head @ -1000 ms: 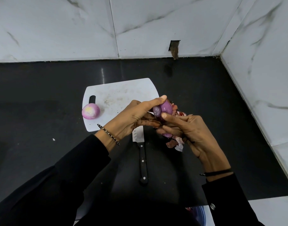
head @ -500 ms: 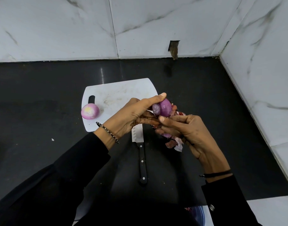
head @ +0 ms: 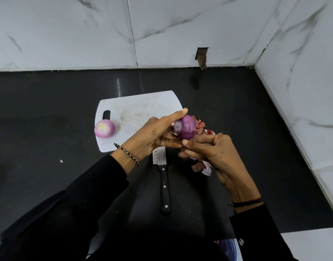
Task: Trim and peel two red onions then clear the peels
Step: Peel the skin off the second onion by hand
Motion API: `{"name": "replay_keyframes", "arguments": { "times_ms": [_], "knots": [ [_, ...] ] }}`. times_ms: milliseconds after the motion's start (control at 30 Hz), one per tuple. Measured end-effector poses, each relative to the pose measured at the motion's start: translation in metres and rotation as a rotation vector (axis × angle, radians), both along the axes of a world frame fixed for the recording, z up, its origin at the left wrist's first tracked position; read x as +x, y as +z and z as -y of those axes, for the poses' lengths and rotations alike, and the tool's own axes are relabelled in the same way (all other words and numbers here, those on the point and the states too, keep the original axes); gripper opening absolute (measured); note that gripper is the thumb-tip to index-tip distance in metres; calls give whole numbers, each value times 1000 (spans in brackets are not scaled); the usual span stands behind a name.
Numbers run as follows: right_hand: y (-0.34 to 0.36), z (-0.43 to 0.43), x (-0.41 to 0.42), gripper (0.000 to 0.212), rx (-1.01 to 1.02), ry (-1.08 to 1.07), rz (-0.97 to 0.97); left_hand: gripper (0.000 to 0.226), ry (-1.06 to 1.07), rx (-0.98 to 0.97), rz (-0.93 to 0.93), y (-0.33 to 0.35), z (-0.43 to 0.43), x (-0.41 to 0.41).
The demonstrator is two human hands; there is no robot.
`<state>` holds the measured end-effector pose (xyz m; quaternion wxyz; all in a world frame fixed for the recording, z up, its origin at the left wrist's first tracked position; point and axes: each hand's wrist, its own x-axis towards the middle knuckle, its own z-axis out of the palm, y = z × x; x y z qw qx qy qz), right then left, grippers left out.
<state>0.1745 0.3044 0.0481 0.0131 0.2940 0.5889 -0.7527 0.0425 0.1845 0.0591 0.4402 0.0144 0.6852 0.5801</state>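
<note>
1. Head view, hands: a person in black sleeves holds a red onion [head: 186, 127] in the air above the right edge of a white board [head: 141, 108]. The left hand [head: 152, 136] cups it, thumb stretched over the top and fingers curled beneath, likely to steady it for peeling.
2. The right hand [head: 216, 155] sits just below and right of the onion, its thumb and forefinger pressed together near the base. They seem to pinch a strip of skin, though the strip itself cannot be made out.
3. A pale flap of loose skin hangs on the onion's left side, so this one looks only partly peeled.
4. Peels [head: 201, 166] lie in a heap on the black counter [head: 48, 113] under the right hand, probably dropped there to gather later.
5. A second onion [head: 105, 128], already peeled and trimmed, rests on the board's left edge, well apart from the hands.
6. A knife [head: 162, 176] lies on the counter between the forearms, blade towards the board, handle towards the person. It is untouched, but close under the left wrist.
7. Marble walls enclose the counter behind and at right.
</note>
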Motion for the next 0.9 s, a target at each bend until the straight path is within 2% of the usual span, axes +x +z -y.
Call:
{"name": "replay_keyframes", "arguments": {
  "times_ms": [167, 267, 400, 500, 633, 733, 800, 900],
  "knots": [
    [2, -4, 5, 24, 50, 29, -12, 53, 36, 41, 127, -5, 3, 4],
    [1, -6, 7, 20, 66, -14, -39, 56, 53, 42, 187, -8, 5, 2],
    [-4, -11, 9, 16, 190, -104, -65, 61, 41, 49, 264, -8, 9, 2],
    [-13, -16, 10, 24, 357, -135, -11, 65, 33, 91, 348, -7, 10, 3],
    [-17, -18, 10, 36, 634, -25, 104, 65, 42, 124, 409, -9, 11, 4],
    [-12, -12, 9, 24, 783, -103, 45, 67, 48, 140, 418, -11, 11, 5],
    [-6, -5, 9, 16, 789, -158, -50, 63, 49, 157, 431, -11, 11, 7],
    [9, 7, 8, 19, 606, -215, -160, 62, 51, 177, 436, -11, 11, 10]
  ]
}}
